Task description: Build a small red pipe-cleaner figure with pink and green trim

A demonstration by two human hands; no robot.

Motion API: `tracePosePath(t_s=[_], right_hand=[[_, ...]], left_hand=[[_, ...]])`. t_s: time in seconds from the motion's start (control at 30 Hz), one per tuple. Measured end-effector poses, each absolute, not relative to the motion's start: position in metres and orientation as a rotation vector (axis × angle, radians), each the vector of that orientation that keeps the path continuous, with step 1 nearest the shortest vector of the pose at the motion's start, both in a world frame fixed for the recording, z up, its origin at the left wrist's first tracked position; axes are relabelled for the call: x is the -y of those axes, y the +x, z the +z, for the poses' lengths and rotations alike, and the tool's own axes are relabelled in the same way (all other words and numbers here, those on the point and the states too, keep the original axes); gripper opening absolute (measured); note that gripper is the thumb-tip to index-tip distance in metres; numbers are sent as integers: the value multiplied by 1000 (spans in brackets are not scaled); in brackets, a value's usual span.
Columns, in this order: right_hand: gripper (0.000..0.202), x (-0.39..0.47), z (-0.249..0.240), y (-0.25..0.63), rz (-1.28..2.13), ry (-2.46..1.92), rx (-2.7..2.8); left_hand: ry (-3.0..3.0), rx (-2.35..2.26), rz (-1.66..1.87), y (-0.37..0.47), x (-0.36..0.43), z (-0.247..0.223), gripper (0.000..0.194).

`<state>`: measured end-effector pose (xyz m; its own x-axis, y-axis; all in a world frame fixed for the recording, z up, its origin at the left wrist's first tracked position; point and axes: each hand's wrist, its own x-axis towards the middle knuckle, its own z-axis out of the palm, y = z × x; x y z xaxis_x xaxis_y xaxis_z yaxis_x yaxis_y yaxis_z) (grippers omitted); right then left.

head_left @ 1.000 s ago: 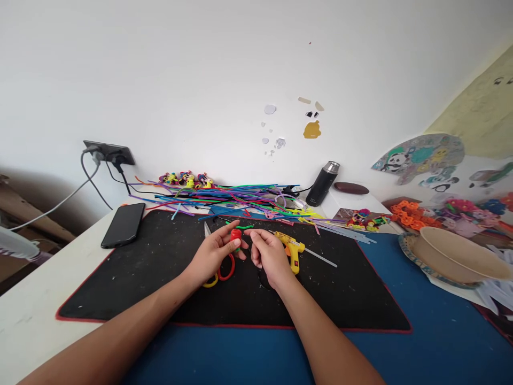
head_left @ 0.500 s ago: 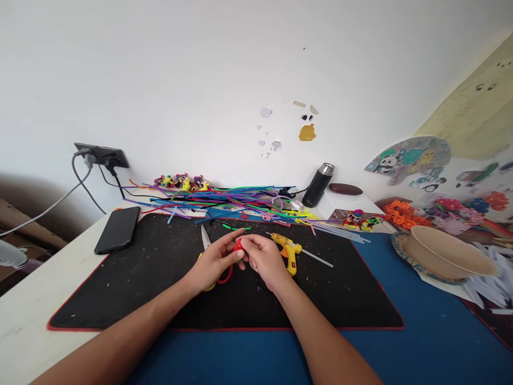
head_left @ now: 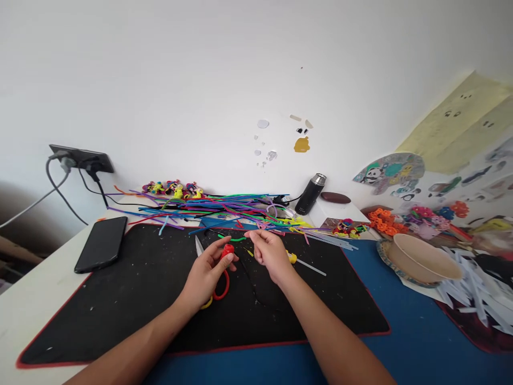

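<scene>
Between the thumb and fingers of my left hand [head_left: 210,267] is a small rounded red piece [head_left: 227,249], which looks like coiled pipe cleaner. My right hand [head_left: 270,255] is raised to its right, apart from it, with thumb and forefinger pinched together. Whatever that pinch holds is too small to make out. Scissors [head_left: 226,289] with red and yellow handles lie partly under my left hand. Behind my right hand, a yellow hot glue gun [head_left: 293,258] is mostly hidden, its glue stick sticking out. Green pipe cleaner bits [head_left: 236,239] lie just beyond the hands.
A black mat [head_left: 132,305] covers the table's middle. Many coloured pipe cleaners [head_left: 224,206] are heaped along the wall, near a black flask [head_left: 311,195]. To the left lies a phone [head_left: 101,244]. A beige bowl [head_left: 425,259] and white strips [head_left: 473,294] are at right.
My hands have come apart: the right has moved off the red piece, which stays in the left. The view has shifted slightly, and more of the mat between the hands shows.
</scene>
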<state>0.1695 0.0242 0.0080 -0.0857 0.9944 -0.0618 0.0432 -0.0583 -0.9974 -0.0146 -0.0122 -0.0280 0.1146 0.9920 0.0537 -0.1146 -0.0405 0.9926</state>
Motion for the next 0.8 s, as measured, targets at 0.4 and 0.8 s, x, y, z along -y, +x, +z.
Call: tracePosePath(t_s=[0.4,0.8], right_hand=[[21,-108,21,220,406,-1859,2088],[20,-117,21,205,131,-2078,2545]], left_hand=[[1134,-1053,1158,-14,14,-24,64],[1124,-1050,1121,-15,14,-24,59]])
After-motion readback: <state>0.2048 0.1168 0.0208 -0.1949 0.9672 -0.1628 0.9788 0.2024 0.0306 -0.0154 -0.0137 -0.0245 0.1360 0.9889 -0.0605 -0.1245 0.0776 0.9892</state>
